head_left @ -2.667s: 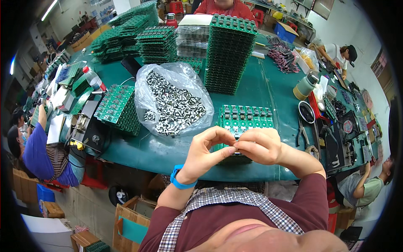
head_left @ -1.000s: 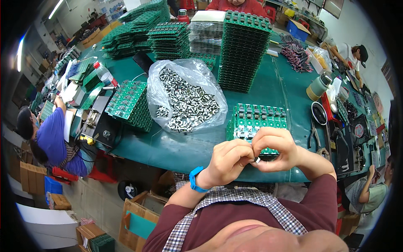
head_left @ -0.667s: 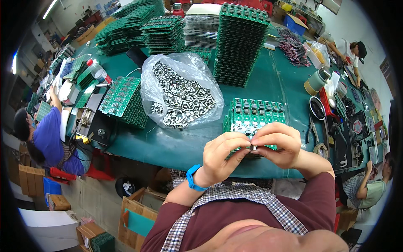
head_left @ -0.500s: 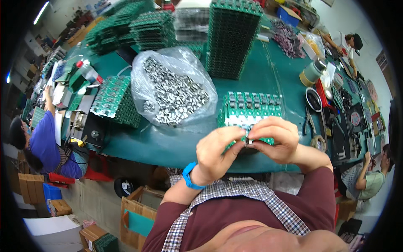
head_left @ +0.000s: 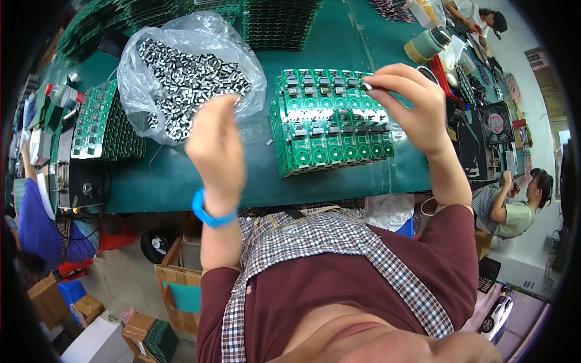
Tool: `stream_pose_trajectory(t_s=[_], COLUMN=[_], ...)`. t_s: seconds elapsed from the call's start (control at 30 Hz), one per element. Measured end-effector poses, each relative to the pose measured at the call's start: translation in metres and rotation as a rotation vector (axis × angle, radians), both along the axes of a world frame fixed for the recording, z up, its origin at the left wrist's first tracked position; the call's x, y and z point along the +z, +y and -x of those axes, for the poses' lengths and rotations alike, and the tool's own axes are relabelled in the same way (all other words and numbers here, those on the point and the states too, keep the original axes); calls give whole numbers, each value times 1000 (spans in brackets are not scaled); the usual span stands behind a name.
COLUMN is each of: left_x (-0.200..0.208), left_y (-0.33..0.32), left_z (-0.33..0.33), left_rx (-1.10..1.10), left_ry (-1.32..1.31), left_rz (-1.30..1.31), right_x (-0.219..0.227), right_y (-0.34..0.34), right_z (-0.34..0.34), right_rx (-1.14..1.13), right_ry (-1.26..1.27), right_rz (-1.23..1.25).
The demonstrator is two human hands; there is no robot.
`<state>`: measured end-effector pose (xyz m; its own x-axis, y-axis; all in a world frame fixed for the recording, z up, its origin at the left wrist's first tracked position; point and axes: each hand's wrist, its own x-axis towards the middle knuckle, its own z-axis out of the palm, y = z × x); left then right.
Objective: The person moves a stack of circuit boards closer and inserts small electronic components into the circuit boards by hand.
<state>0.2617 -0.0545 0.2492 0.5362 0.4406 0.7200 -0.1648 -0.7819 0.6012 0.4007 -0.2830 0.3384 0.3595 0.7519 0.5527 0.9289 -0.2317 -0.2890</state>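
My right hand [head_left: 414,106] pinches a small silver-and-white part [head_left: 367,86] between thumb and fingertips. It is held over the far right corner of a stack of green circuit boards [head_left: 333,145]. The top board carries rows of small components and round printed pads. My left hand [head_left: 215,151], with a blue band on its wrist, reaches over the near right edge of a clear plastic bag [head_left: 136,112]. Many small silver-and-black parts [head_left: 187,78] lie heaped in that bag. Motion smears the left fingers, and whether they hold anything is hidden.
Tall stacks of boards [head_left: 281,24] stand at the back. Another stack [head_left: 100,121] is left of the bag, near a red-capped bottle [head_left: 63,95]. A flask [head_left: 426,45] stands at the back right. One loose small part [head_left: 270,142] lies on the green table. People sit at both sides.
My hands were together over the board stack and have come apart. The left went to the bag, the right to the stack's far right corner. The view has shifted, showing more of the stack.
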Motion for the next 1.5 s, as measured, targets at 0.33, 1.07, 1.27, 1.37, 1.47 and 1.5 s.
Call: stream_pose_trajectory(t_s=[0.33, 1.07, 1.27, 1.37, 1.47, 1.5], left_x=[-110, -16, 29, 31, 30, 30], left_y=[86, 38, -37, -48, -54, -55], left_z=[-18, 8, 19, 21, 22, 22], left_rx=[276, -316, -720, -690, -666, -640], left_ry=[531, -167, -50, -63, -60, -50], left_rz=[-248, 867, 864, 805, 824, 801], right_x=[-23, 0, 1, -1, -4, -4], right_y=[6, 12, 31, 37, 36, 36], right_z=[-12, 3, 39, 43, 41, 42], right_rx=[-33, 16, 240, 300, 331, 331], right_ry=[-148, -40, 295, 310, 316, 313], right_rz=[200, 106, 10, -15, -23, -26])
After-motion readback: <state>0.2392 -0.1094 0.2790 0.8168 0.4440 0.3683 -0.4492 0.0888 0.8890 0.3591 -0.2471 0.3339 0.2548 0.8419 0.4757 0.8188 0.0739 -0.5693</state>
